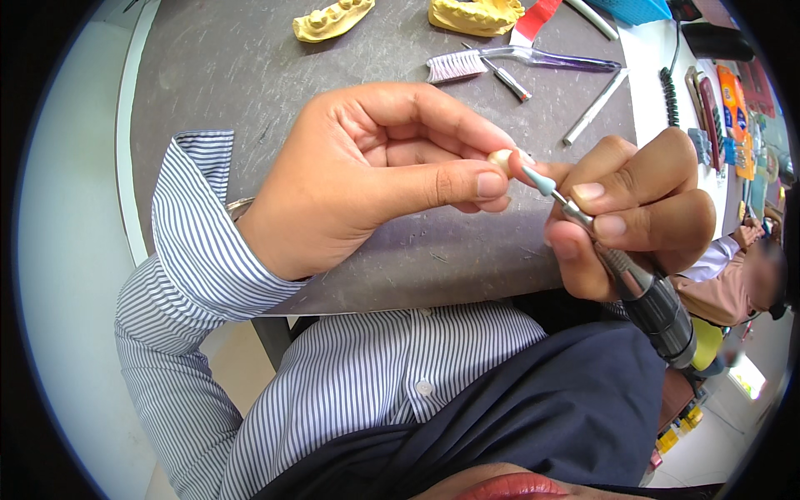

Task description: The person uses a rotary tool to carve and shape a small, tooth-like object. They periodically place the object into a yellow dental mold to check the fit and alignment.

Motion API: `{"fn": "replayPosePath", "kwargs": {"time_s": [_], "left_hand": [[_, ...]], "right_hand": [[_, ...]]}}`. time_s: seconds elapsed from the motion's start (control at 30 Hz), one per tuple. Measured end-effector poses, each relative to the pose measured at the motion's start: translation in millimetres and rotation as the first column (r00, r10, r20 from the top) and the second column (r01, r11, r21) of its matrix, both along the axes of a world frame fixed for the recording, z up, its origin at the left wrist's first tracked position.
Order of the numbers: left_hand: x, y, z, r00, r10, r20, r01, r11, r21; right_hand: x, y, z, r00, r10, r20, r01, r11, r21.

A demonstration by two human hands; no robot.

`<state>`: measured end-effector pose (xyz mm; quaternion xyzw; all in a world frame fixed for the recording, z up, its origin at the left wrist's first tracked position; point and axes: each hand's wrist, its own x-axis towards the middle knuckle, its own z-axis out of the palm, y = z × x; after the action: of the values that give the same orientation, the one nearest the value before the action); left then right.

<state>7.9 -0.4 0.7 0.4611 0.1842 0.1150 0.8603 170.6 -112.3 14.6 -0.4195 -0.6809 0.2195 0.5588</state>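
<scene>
Two hands busy, work seemingly under way above the scratched grey tabletop [400, 258].
Your left hand [354, 183] pinches a small, rounded cream piece [499, 158] toward its right edge; your right grips a black-and-silver metal handpiece [658, 312], pale-blue conical tip [540, 181] just beside. What's finished or left isn't clear.

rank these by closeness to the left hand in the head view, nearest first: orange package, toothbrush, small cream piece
1. Small cream piece: pinched in the left hand, at its right end in view.
2. Toothbrush: on the grey table, beyond the hand.
3. Orange package: far over at the right.
</scene>
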Motion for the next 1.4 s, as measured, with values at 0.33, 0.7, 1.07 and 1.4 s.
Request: {"fn": "replayPosePath", "kwargs": {"time_s": [0.33, 0.7, 1.07, 1.4], "left_hand": [[-5.5, -1.2, -1.1, 0.999, 0.011, 0.051, -0.019, 0.985, 0.174], [-1.6, -2.0, 1.0, 0.998, -0.044, 0.053, 0.045, 0.999, -0.016], [-0.4, 0.9, 0.1, 0.993, -0.114, 0.041, 0.116, 0.992, -0.049], [-1.3, 0.4, -0.4, 0.994, -0.081, 0.072, 0.084, 0.996, -0.041]], "right_hand": [[-7.3, 0.8, 3.1, 0.989, -0.050, 0.138, 0.047, 0.999, 0.024], [14.4, -0.8, 3.1, 0.998, -0.064, -0.011, 0.064, 0.998, -0.023], [8.5, -1.8, 0.6, 0.990, -0.074, -0.122, 0.070, 0.997, -0.042], [11.9, -4.0, 2.6, 0.995, -0.055, -0.081, 0.048, 0.995, -0.092]]}}
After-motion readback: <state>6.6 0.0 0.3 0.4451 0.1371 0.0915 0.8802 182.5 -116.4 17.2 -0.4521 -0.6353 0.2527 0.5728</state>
